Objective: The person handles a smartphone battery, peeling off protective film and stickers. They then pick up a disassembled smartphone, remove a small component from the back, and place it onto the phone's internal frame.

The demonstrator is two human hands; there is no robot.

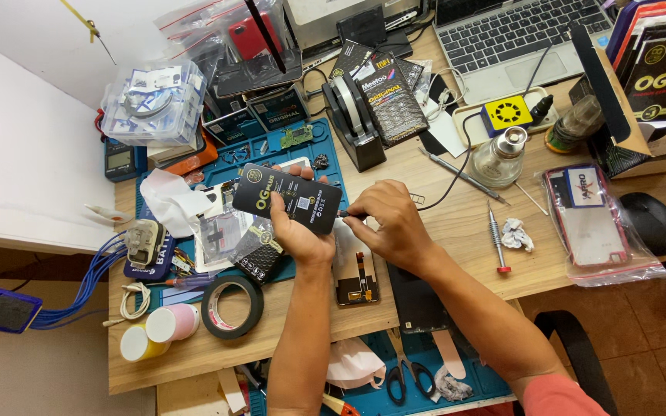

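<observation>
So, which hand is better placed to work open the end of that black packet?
Probably the right hand: its fingertips already pinch a small dark tool at the black packet's right end. The left hand is wrapped around the packet from below, holding it up over the blue mat.

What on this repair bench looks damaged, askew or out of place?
Nothing is clearly broken or spilled. A crumpled white tissue lies loose beside the red-tipped screwdriver, and a phone screen part overhangs the table edge below the left hand holding a black packet.

Bright, even daylight | soft shadows | sharp focus — slight wide-angle edge bending
</observation>
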